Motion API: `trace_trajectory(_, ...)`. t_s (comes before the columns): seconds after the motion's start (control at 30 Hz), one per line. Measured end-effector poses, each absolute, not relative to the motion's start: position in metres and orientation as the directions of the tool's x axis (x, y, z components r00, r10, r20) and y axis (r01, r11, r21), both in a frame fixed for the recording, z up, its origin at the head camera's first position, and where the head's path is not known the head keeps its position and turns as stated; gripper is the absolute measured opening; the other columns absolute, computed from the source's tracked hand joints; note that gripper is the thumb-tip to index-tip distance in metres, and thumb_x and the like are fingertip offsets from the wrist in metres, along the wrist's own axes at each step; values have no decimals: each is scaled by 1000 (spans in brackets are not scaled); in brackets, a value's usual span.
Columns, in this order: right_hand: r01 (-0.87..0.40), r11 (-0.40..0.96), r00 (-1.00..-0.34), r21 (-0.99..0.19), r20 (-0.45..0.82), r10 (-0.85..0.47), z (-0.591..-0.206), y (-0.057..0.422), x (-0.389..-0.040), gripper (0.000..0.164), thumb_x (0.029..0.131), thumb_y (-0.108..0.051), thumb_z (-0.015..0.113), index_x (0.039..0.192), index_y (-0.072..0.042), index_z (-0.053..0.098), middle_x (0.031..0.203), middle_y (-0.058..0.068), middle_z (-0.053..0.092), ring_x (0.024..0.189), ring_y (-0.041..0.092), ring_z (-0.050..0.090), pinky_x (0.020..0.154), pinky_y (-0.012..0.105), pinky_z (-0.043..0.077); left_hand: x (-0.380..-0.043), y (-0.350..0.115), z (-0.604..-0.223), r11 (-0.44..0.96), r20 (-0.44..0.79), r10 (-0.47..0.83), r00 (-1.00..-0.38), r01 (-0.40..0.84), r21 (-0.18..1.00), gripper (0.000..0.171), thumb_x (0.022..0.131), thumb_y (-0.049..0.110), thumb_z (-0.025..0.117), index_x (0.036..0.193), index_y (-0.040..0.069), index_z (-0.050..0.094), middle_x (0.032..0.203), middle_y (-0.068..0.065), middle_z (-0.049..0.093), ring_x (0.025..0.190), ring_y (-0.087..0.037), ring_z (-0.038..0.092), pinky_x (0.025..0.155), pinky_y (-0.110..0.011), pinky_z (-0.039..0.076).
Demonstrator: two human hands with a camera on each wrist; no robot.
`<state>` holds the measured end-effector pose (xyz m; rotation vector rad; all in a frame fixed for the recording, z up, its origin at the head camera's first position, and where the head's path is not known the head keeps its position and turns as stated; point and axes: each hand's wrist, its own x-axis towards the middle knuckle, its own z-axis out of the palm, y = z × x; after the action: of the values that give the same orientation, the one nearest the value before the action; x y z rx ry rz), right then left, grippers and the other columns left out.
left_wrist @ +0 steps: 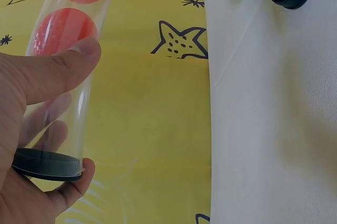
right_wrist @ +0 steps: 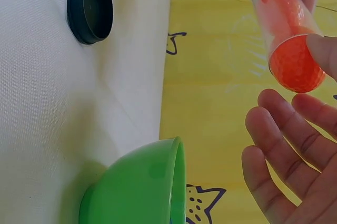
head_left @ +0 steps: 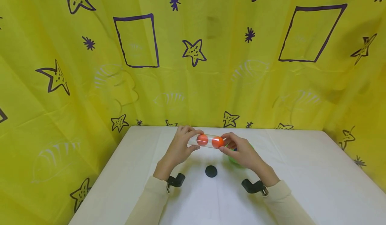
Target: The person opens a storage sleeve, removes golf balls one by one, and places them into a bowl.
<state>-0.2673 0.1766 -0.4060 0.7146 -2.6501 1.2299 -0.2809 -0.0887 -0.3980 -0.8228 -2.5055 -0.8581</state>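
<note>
My left hand [head_left: 178, 145] grips a clear tube [head_left: 210, 141], held sideways above the table. A dark cap [left_wrist: 48, 166] closes the tube's left end, within the left fingers. Inside is one orange golf ball [head_left: 202, 140]; a second orange golf ball [right_wrist: 297, 68] bulges from the uncapped right end. At that end my right hand [head_left: 243, 152] pinches the second ball between thumb and index finger, while its other fingers spread loosely below. A loose black cap [head_left: 211, 171] lies on the table beneath the hands.
A green bowl [right_wrist: 134, 187] stands on the table partly behind the right hand, with something blue just showing inside. The white table [head_left: 120, 174] runs back to a yellow curtain [head_left: 211, 91] printed with stars, which also hangs at both sides.
</note>
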Motion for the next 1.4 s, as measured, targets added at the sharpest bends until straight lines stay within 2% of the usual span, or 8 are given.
trace_trajectory(0.43,-472,575,-879,-668,310,-361,-406,175,-267,36,94,-25,75,125,-12,64,101,1,73,86,13,65,78,28,55,-279,-88,-396,664,494,405,-769,619,419,51,82,10,86,129,22,70,122,-8,62,116,-27,47,95,-42,50)
trace_trajectory(0.77,-456,562,-883,-690,270,-385,-407,181,-268,39,97,-26,72,130,-10,61,102,2,71,85,15,62,77,31,55,-280,-89,-397,669,504,398,-767,618,413,51,82,10,85,129,22,69,123,-8,63,117,-27,47,95,-43,50)
trace_trajectory(0.9,-455,564,-883,-689,267,-386,-407,182,-269,39,96,-24,72,132,-10,61,100,2,71,85,15,62,76,29,55,-281,-89,-398,664,502,394,-770,616,424,52,82,10,85,129,22,69,123,-8,63,117,-27,47,95,-43,50)
trace_trajectory(1.13,-445,566,-888,-694,260,-380,-408,182,-270,39,94,-24,75,129,-11,61,94,1,70,83,15,62,75,26,53,-283,-90,-401,648,504,379,-776,611,454,51,81,8,85,128,22,69,122,-9,62,118,-28,46,95,-44,50)
trace_trajectory(1.4,-465,555,-880,-690,293,-374,-408,183,-269,37,93,-22,76,126,-11,62,94,1,71,82,14,63,78,30,55,-282,-90,-400,638,502,389,-773,619,458,51,82,9,85,129,21,69,121,-8,62,117,-28,46,94,-42,49)
